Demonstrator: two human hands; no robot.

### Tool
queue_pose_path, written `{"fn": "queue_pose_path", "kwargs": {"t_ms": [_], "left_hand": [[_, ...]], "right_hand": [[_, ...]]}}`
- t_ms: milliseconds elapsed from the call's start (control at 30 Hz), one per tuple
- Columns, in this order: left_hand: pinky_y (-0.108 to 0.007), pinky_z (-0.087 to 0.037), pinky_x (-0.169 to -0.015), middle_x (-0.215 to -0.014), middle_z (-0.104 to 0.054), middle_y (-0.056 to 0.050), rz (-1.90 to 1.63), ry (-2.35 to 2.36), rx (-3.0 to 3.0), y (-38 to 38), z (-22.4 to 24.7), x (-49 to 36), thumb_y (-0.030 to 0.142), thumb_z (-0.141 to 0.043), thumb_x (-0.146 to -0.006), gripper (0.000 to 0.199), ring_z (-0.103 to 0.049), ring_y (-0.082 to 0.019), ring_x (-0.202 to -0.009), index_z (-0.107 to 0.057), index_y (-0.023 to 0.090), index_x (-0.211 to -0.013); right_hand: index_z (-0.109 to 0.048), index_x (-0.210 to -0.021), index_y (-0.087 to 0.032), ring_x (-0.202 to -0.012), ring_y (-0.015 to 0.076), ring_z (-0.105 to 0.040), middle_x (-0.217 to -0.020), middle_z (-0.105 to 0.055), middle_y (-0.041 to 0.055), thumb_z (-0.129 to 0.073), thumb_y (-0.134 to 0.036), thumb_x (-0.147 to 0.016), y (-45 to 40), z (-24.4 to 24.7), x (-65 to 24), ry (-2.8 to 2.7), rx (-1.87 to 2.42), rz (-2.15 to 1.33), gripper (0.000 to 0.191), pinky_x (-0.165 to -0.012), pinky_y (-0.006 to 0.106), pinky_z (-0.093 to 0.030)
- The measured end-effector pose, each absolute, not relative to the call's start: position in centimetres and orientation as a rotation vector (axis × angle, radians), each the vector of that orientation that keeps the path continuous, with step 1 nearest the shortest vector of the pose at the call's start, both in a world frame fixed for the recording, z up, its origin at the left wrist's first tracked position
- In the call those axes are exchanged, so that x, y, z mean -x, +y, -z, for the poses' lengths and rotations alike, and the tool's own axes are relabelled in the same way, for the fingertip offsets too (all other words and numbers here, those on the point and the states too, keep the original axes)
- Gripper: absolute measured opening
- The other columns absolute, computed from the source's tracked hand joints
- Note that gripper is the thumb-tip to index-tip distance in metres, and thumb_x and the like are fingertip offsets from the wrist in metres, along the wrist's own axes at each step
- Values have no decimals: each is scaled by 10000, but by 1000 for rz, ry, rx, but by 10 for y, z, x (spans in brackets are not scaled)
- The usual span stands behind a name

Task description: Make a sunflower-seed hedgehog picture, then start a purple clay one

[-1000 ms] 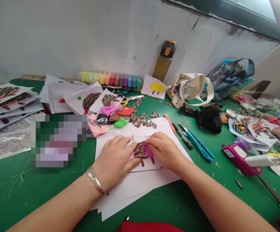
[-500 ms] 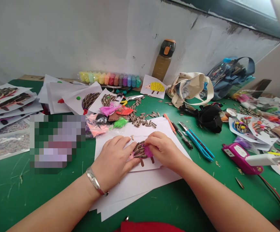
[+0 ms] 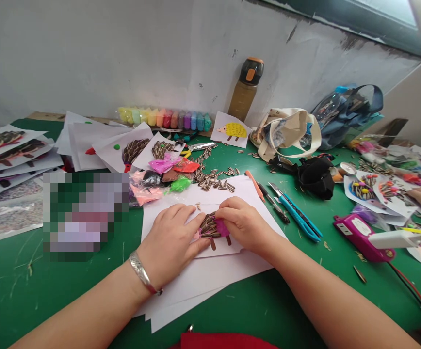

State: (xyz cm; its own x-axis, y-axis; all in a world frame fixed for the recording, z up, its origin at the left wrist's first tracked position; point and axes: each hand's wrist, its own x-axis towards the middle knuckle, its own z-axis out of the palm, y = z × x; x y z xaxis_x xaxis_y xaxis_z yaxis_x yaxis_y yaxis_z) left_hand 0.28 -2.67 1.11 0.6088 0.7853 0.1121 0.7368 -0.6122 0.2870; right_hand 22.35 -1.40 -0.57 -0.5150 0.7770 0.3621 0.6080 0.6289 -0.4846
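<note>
The white paper (image 3: 210, 277) is looking matt and smooth, and the seeds (image 3: 208, 225) are showing hard, ridged shells. A metal bracelet (image 3: 141, 272) is gleaming. The green surface (image 3: 32, 291) is looking smooth, with fine scratches showing. Clear, wrinkled plastic is shining around the coloured packs (image 3: 167, 119). The bottle (image 3: 242, 99) is showing see-through plastic, the knife (image 3: 299, 214) smooth blue plastic, the bag (image 3: 266, 138) creased matt cloth. The wall (image 3: 87, 58) is looking matt, chipped in places.

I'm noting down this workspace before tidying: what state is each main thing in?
Left hand: resting on the paper, thumb apart
Right hand: fingers bunched at the hedgehog; grip hidden
Pink hedgehog: partly covered with seeds
Loose seeds: scattered
Blue cutter: lying down, blade apparently out
Bottle: lid on
Canvas bag: open
</note>
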Motion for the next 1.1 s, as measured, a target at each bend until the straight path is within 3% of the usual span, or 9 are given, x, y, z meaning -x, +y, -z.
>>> {"fn": "queue_pose_path", "kwargs": {"t_ms": [433,567,1100], "left_hand": [[-512,-430,-981,-1268,-591,-132,-308,1264,-2627,-27,-10,-2,435,-581,-913,403,-514,-323,-1160,-602,197,-1238],[-511,-426,-987,-1270,-591,-135,-311,1261,-2629,-27,-11,-2,434,-573,-919,403,-513,-321,-1161,-601,190,-1238],[-521,-426,-990,-1279,-586,-139,-304,1261,-2628,-27,-9,-2,435,-583,-913,413,-508,-331,-1173,-604,186,-1242]], "right_hand": [[-726,-950,-189,-845,170,-607,-912,-664,64,-537,-60,-880,-16,2,-226,-2198,1181,-504,240,-780,300,-493],[-717,-838,-182,-790,175,-589,-807,-653,46,-596,-115,-881,-15,1,-226,-2204,1352,-457,144,-740,304,-456],[-702,-747,-168,-743,160,-547,-722,-620,34,-588,-173,-906,-14,-1,-223,-2307,1390,-432,196,-706,290,-368]]}}
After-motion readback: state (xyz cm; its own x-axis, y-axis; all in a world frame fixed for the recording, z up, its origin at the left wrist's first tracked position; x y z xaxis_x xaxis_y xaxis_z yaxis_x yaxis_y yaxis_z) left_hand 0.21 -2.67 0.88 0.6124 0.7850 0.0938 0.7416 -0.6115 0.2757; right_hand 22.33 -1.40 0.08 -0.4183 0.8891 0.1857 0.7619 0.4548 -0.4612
